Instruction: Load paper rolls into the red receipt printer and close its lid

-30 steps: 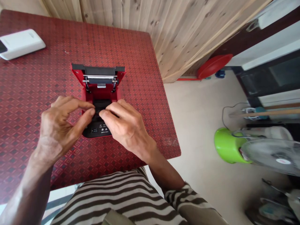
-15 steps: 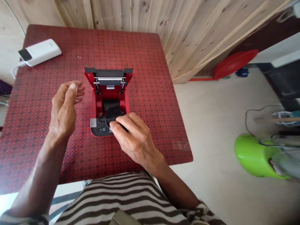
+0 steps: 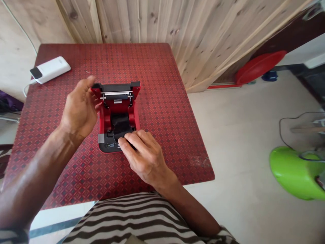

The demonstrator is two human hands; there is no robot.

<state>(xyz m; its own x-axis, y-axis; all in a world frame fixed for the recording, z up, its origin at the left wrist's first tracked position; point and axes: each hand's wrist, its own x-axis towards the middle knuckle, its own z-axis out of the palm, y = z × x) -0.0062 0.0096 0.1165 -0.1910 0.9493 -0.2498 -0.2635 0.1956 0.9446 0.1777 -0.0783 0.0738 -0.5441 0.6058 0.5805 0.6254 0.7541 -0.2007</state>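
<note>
A small red and black label printer (image 3: 102, 118) stands on the table with its lid (image 3: 115, 88) raised, showing a roller and a metal bar. A soft-looking black cloth (image 3: 121, 123) lies in its open compartment and runs over the front edge; whether it is fabric or a dark sheet is hard to tell. My right hand (image 3: 144, 156) pinches the near end of the cloth at the printer's front right. My left hand (image 3: 80, 108) is beside the lid's left side, fingers apart and partly curled; contact with the lid is unclear.
The printer rests on a red patterned table (image 3: 162, 112). At the back left lies a white power bank (image 3: 52, 70) with a cable. A wooden plank wall (image 3: 142, 23) rises behind. On the floor to the right are a green tub (image 3: 291, 173) and a red round basin (image 3: 261, 67).
My left hand has moved right and up to the lid's left side. My right hand keeps its pinch on the black cloth. The whole view has shifted slightly.
</note>
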